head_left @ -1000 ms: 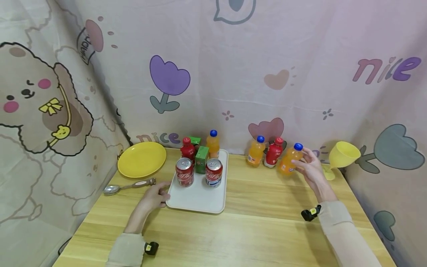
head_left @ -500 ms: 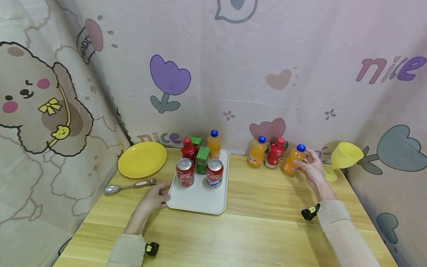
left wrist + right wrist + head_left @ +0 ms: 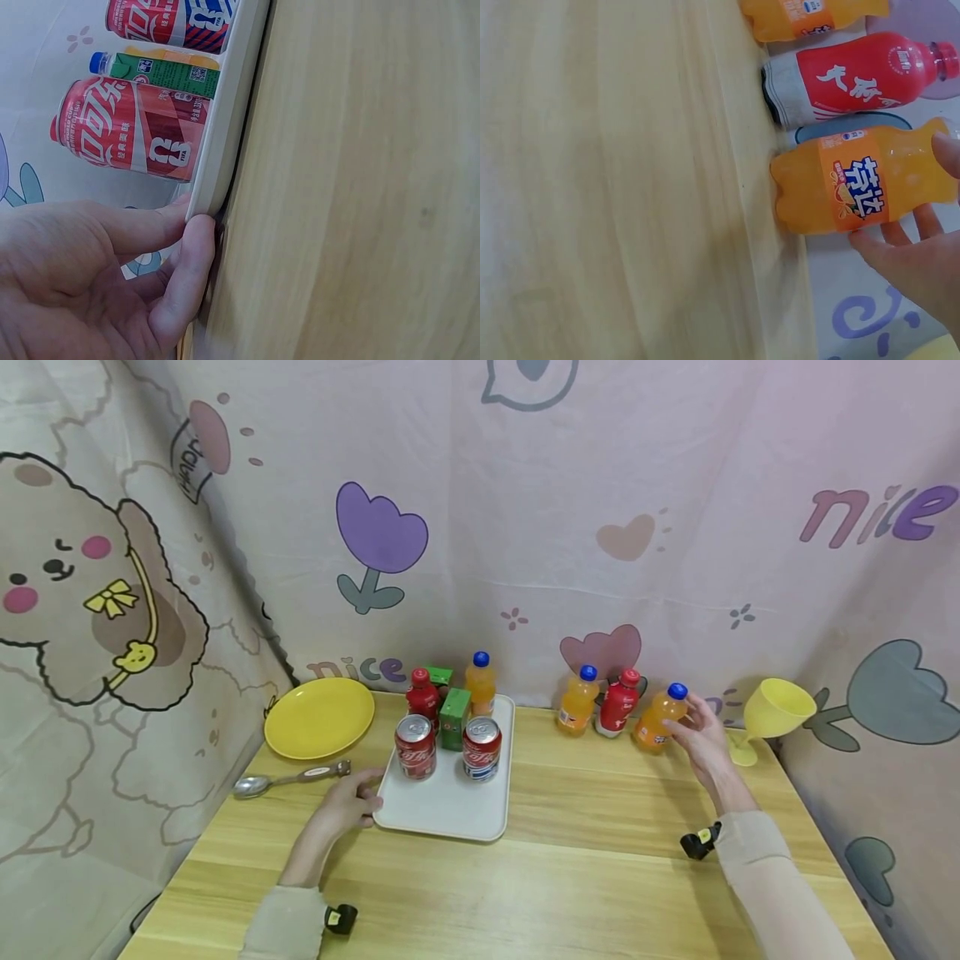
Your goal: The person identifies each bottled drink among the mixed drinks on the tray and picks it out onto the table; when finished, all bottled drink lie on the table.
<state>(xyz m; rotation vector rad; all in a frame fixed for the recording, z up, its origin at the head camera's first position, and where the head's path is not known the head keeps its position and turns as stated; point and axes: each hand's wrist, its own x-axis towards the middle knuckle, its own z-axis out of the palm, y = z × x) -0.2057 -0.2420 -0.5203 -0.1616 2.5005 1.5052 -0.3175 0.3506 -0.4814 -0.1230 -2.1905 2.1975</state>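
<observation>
My left hand (image 3: 345, 804) pinches the near left rim of a white tray (image 3: 442, 814) between thumb and finger, as the left wrist view (image 3: 217, 172) shows up close. On the tray stand two red cola cans (image 3: 416, 747), green drink cartons (image 3: 455, 720), a red bottle (image 3: 423, 697) and an orange soda bottle (image 3: 480, 681). Over on the right, my right hand (image 3: 703, 739) holds another orange soda bottle (image 3: 862, 180) by its upper part, thumb on one side and fingers on the other. That bottle is upright, its base at the tabletop.
Left of the held bottle stand a red and white bottle (image 3: 618, 703) and another blue-capped orange soda bottle (image 3: 577, 702). A yellow goblet (image 3: 777, 708) is close behind my right hand. At the left lie a yellow plate (image 3: 319, 718) and a spoon (image 3: 288, 778). Printed curtains enclose the table.
The held orange soda bottle and my right hand have shifted slightly right, widening the space beside the red and white bottle. My left hand and the tray stay put.
</observation>
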